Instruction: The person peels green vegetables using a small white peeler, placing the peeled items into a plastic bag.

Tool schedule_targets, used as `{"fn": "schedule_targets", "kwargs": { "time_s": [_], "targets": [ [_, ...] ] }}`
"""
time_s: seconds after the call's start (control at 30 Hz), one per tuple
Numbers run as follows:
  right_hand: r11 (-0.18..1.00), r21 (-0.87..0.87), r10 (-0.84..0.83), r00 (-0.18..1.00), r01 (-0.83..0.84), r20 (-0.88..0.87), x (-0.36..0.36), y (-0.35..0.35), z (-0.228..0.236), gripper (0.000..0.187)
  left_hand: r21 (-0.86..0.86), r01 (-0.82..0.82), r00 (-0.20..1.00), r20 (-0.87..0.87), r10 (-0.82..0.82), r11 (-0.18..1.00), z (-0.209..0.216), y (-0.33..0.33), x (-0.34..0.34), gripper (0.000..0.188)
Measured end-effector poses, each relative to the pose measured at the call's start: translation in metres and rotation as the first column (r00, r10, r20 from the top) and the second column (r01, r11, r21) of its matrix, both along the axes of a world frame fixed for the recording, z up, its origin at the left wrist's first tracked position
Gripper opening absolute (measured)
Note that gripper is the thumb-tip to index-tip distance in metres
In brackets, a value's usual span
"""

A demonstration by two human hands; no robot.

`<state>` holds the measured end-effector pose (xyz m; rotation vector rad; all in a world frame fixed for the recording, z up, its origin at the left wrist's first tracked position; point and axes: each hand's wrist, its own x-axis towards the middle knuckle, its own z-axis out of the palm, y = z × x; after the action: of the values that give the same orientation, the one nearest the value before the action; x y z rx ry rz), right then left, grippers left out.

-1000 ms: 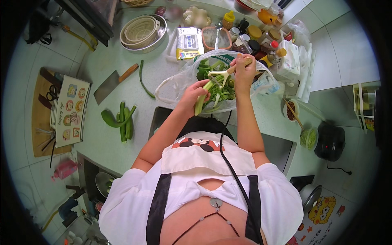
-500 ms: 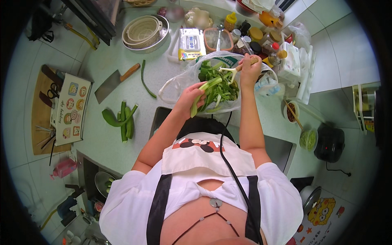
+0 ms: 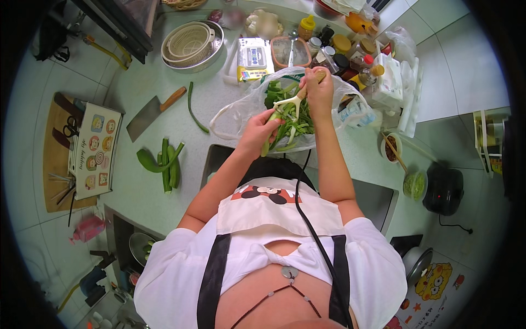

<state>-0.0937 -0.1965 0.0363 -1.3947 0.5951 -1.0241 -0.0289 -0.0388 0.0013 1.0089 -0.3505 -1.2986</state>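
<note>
My left hand (image 3: 258, 133) is closed around a long, pale green vegetable (image 3: 266, 148), which slants away from me over an open plastic bag (image 3: 226, 119). My right hand (image 3: 319, 94) grips the wooden handle of a white Y-shaped peeler (image 3: 296, 101). The peeler's head meets the far end of the vegetable, close to my left fingers. Green peelings and leafy scraps (image 3: 296, 129) fill the bag beneath both hands. To the left, several dark green long vegetables (image 3: 166, 164) lie in a crossed pile. My fingers partly cover the held vegetable.
A cleaver (image 3: 145, 118) with a wooden handle and a thin green stalk (image 3: 197, 108) lie on the counter at left. Colanders in a metal bowl (image 3: 212, 54) stand at the back. Wipes (image 3: 255, 58), jars and bottles line the back right. A black cord crosses my apron.
My right hand has moved left and slightly away from me, bringing the peeler's head onto the vegetable near my left fingers. My left hand still holds the vegetable.
</note>
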Motion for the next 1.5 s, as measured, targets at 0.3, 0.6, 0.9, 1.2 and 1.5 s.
{"fn": "schedule_targets", "kwargs": {
  "time_s": [0.3, 0.6, 0.9, 1.2, 1.5],
  "targets": [
    [0.967, -0.072, -0.248, 0.969, 0.246, -0.016, -0.014, -0.03, -0.014, 0.017, 0.055, 0.018, 0.999, 0.044, -0.02, 0.998, 0.002, 0.012, 0.006, 0.038],
    [0.889, -0.348, -0.34, 0.938, 0.297, -0.071, -0.024, -0.009, 0.011, 0.021, 0.009, -0.019, 0.959, -0.283, 0.021, 1.0, 0.008, 0.012, 0.009, 0.036],
    [0.975, -0.126, -0.187, 0.982, 0.186, 0.001, -0.027, -0.009, 0.012, 0.019, -0.008, 0.033, 0.943, -0.33, -0.034, 0.999, -0.005, 0.009, 0.01, 0.038],
    [0.996, 0.077, -0.043, 0.999, 0.041, 0.019, -0.014, 0.004, 0.002, 0.017, -0.058, 0.141, 0.927, -0.343, -0.152, 0.988, 0.002, 0.008, 0.002, 0.037],
    [0.943, -0.134, -0.317, 0.945, 0.306, -0.075, -0.016, -0.028, -0.02, 0.018, -0.007, 0.156, 0.947, -0.283, -0.152, 0.988, 0.011, 0.026, 0.011, 0.038]
  ]
}}
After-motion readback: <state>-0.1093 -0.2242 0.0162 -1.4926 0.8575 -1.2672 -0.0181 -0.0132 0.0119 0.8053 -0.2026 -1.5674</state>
